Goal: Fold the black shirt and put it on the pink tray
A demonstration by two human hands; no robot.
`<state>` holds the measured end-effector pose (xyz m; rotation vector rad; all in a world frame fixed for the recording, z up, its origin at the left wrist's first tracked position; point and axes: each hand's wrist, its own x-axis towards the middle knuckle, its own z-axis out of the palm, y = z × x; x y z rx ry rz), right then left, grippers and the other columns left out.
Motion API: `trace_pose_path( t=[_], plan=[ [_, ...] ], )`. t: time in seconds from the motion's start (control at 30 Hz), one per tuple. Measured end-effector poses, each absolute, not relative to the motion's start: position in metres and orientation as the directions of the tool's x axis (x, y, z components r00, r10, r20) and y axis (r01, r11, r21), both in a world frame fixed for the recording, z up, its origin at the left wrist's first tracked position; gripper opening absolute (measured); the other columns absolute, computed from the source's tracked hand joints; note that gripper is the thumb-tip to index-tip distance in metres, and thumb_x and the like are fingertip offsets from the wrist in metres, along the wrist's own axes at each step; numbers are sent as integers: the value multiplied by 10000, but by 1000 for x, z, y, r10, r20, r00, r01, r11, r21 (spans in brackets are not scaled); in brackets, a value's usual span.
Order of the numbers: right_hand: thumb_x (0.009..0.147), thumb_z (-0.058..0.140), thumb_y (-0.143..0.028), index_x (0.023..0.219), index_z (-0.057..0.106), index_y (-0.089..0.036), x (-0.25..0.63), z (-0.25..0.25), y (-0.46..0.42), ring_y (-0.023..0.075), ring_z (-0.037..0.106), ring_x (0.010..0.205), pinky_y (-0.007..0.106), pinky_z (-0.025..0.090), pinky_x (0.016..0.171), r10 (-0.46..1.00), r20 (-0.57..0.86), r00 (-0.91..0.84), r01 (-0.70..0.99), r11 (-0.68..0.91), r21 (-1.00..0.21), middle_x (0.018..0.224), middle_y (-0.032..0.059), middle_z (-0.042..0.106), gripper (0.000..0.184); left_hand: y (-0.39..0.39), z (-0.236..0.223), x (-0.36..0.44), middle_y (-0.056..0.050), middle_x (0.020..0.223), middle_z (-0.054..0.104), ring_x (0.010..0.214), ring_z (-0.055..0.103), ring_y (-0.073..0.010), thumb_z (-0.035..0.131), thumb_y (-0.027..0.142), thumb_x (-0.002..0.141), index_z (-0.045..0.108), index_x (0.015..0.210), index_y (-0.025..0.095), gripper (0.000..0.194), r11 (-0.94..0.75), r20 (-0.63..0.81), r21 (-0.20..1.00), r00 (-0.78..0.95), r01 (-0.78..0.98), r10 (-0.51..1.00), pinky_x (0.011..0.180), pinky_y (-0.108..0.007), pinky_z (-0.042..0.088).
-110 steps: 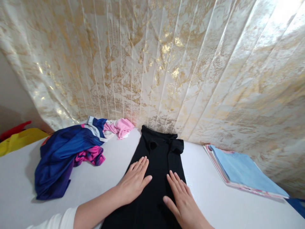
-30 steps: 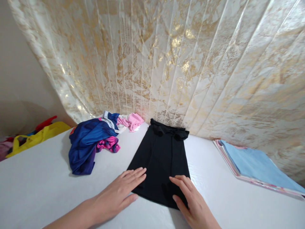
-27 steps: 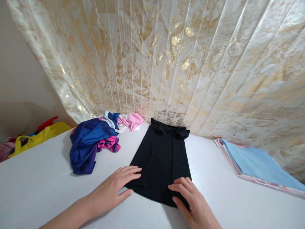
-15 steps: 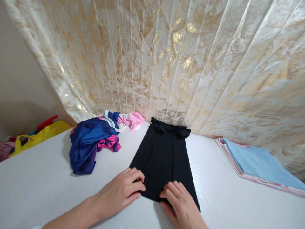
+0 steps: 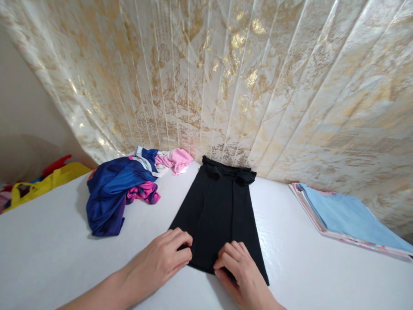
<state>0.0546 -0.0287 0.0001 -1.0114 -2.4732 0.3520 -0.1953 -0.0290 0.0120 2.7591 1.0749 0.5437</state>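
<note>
A black skirt [image 5: 222,211] with a gathered, bow-like waistband lies flat on the white table, its waist toward the curtain and its wider hem toward me. My left hand [image 5: 167,254] is closed on the left part of the hem, thumb and fingertips pinched together. Farther right along the same hem, my right hand [image 5: 237,269] pinches the cloth with its fingers curled over the edge. The hem's right corner sticks out past my right hand.
Left of the skirt, a crumpled blue garment [image 5: 109,193] lies with pink clothing [image 5: 179,160]. A stack of folded clothes, light blue cloth [image 5: 351,215] on top, sits at right. The patterned curtain [image 5: 206,77] hangs behind the white table [image 5: 48,258]. A yellow bag [image 5: 51,178] stands beyond the left edge.
The fingertips of my left hand have closed in toward the thumb at the hem. The whole view has shifted slightly; the skirt still lies flat.
</note>
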Motion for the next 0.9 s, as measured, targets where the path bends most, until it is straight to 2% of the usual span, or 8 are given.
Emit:
trace_pose_path(
  t=[0.2,0.3,0.37,0.43,0.53,0.63,0.77,0.9],
  plan=[
    [822,553,-96,784,553,-232,54,1,-26,135,534,799,306,362,765,665,282,-691,537,734,-415,813,-30,582,141,-36,7,-194,-45,1088,594,962,550,-211,517,51,880,580,915,211,175,-722,297,206,660,661,689,847,-336,458],
    [782,555,-90,791,557,-232,58,-1,-26,150,551,841,322,386,779,620,309,-721,498,774,-391,873,-12,583,142,-39,7,-203,-30,1115,609,1019,573,-197,515,77,882,571,1024,239,223,-676,291,334,610,657,737,912,-321,464],
    [800,528,-94,878,564,-239,65,1,-27,174,559,912,333,413,796,604,333,-724,475,787,-394,965,19,589,167,-40,9,-216,-24,1160,605,1071,575,-188,499,122,902,509,1186,263,318,-591,299,428,510,684,807,947,-304,463],
    [859,469,-103,1005,548,-246,71,5,-26,189,555,981,337,437,819,641,340,-688,493,757,-429,1055,50,584,219,-39,11,-231,-28,1197,595,1102,571,-186,469,162,924,457,1265,271,358,-517,319,464,409,719,855,959,-292,463],
    [915,411,-122,1093,527,-261,73,17,-21,186,558,1008,331,457,852,720,306,-623,548,681,-486,1098,58,578,254,-38,13,-247,-28,1152,608,1079,577,-186,445,179,931,522,1172,261,265,-497,340,454,372,739,864,940,-274,468],
    [862,449,-64,1092,548,-262,57,26,-12,189,562,993,346,463,874,755,249,-607,608,643,-466,1118,45,570,319,-40,12,-249,-30,1084,604,1028,582,-184,464,152,900,545,1091,249,228,-471,310,462,360,751,880,895,-268,479],
    [741,538,-20,1047,600,-252,23,25,1,190,564,943,339,476,848,685,204,-699,590,715,-375,1094,19,575,390,-42,6,-237,-28,1023,578,948,586,-189,488,107,849,539,1052,240,249,-435,238,451,365,779,900,835,-283,491],
    [761,577,-64,1012,629,-236,3,16,6,163,579,899,286,489,823,649,212,-730,552,744,-377,1055,6,589,308,-41,1,-233,-32,1004,576,948,579,-212,517,101,829,556,1008,237,228,-467,259,385,393,796,883,841,-313,480]
  ],
)
